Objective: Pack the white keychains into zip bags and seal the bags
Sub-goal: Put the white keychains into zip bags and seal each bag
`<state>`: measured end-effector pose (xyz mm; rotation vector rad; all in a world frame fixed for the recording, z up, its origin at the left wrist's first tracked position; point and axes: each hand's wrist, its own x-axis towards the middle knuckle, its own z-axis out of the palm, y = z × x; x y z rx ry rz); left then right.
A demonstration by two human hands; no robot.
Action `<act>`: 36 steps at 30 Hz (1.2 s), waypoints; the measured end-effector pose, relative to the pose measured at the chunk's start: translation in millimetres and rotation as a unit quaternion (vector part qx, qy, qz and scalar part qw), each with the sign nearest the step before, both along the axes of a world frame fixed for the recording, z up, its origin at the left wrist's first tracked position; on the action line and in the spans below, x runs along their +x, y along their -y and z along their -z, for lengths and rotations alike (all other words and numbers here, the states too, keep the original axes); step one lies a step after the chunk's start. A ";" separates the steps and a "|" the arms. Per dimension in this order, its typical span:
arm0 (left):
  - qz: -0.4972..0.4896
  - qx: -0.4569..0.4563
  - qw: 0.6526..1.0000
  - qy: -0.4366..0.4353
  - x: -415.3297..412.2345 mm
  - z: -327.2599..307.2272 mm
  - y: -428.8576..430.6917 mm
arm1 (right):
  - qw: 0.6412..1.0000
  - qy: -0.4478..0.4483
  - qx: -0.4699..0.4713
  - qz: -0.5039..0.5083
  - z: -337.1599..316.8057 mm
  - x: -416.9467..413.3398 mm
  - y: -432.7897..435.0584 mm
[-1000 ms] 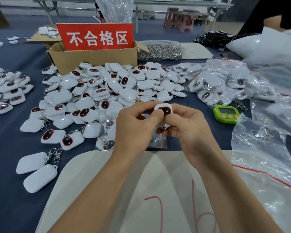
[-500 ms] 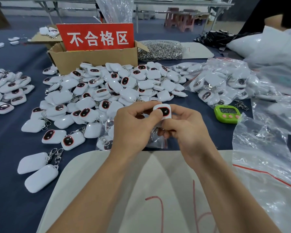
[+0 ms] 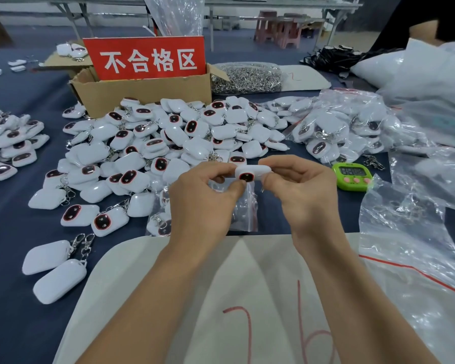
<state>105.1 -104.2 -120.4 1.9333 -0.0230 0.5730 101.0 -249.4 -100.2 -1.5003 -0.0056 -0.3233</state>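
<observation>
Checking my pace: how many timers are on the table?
1: the green timer right of the right hand, near the bagged keychains. Others could be hidden under plastic bags.

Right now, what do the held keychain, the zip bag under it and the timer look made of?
Keychain: likely hard white plastic, smooth and slightly glossy by its soft highlights; dark red-rimmed window.
Zip bag: thin clear plastic film, crinkled, glinting, red strip along one edge.
Timer: green moulded plastic, grey LCD; pink buttons, rubber or plastic, can't tell.
</observation>
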 end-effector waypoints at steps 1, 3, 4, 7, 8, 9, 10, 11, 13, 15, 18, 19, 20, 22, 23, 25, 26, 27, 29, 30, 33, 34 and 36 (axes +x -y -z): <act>-0.003 0.010 1.000 -0.001 -1.0 0.4 0.7 | 1.000 0.004 -0.004 0.002 0.2 -0.1 -0.7; 0.003 0.015 1.000 0.007 -2.6 1.6 1.4 | 1.000 0.011 -0.014 0.013 1.3 0.3 -1.8; 0.006 0.011 1.000 0.013 -3.0 1.4 1.4 | 1.000 0.014 -0.017 0.017 1.8 0.6 -1.8; 0.010 -0.014 1.000 0.008 -1.7 -1.1 0.7 | 1.000 0.014 -0.015 0.008 2.0 0.5 -0.7; 0.014 -0.019 1.000 0.004 -1.2 -1.8 0.4 | 1.000 0.012 -0.007 0.001 1.6 0.2 -0.7; 0.021 -0.020 1.000 0.001 -1.3 -2.2 0.1 | 1.000 0.007 0.004 -0.005 1.3 0.2 -0.3; 0.027 -0.013 1.000 0.004 -2.2 -2.5 -0.2 | 1.000 -0.001 0.015 -0.006 1.1 0.5 0.0; 0.034 0.006 0.999 0.013 -4.1 -3.2 -0.3 | 1.000 -0.013 0.025 -0.001 1.4 1.1 0.3; 0.057 0.060 0.996 0.046 -8.4 -3.6 1.5 | 0.998 -0.037 0.045 0.007 2.1 2.0 1.5; 0.073 0.084 0.991 0.070 -10.4 -2.9 5.1 | 0.997 -0.060 0.053 -0.004 2.8 1.4 1.9; 0.061 0.071 0.992 0.080 -8.8 -0.9 6.0 | 0.993 -0.100 0.059 -0.039 1.1 -0.2 0.1; 0.060 0.058 0.994 0.072 -8.1 -0.3 5.1 | 0.991 -0.107 0.062 -0.042 0.3 0.1 0.2; 0.061 0.043 0.995 0.060 -7.5 0.3 4.0 | 0.991 -0.108 0.065 -0.039 -0.2 0.5 0.9; 0.062 0.019 0.997 0.041 -5.6 1.3 2.6 | 0.993 -0.096 0.053 -0.037 -0.9 1.6 3.0; 0.063 0.011 0.997 0.035 -4.6 1.5 2.6 | 0.994 -0.088 0.040 -0.042 -1.1 1.3 3.6; 0.078 -0.002 0.997 0.023 -3.1 1.8 3.4 | 0.996 -0.072 0.014 -0.050 -1.2 -0.6 4.5; 0.088 -0.005 0.996 0.022 -3.0 1.5 3.3 | 0.997 -0.065 0.002 -0.048 -1.2 -0.9 5.2; 0.096 -0.007 0.995 0.023 -2.9 1.5 3.5 | 0.997 -0.060 -0.010 -0.045 -1.0 -0.6 6.0; 0.096 -0.012 0.995 0.017 -3.0 2.0 3.1 | 0.997 -0.057 -0.029 -0.046 -0.6 0.6 6.9; 0.089 -0.011 0.996 0.014 -2.7 2.4 2.5 | 0.996 -0.059 -0.034 -0.050 -0.7 1.0 6.8; 0.072 -0.010 0.997 0.012 -2.7 5.1 2.2 | 0.995 -0.067 -0.041 -0.063 -0.5 2.0 6.7; 0.068 -0.006 0.998 0.015 -3.7 5.0 3.0 | 0.994 -0.069 -0.042 -0.068 -0.7 2.0 7.1; 0.054 0.016 0.998 0.026 -5.1 3.6 4.6 | 0.994 -0.077 -0.048 -0.065 -1.2 2.3 7.9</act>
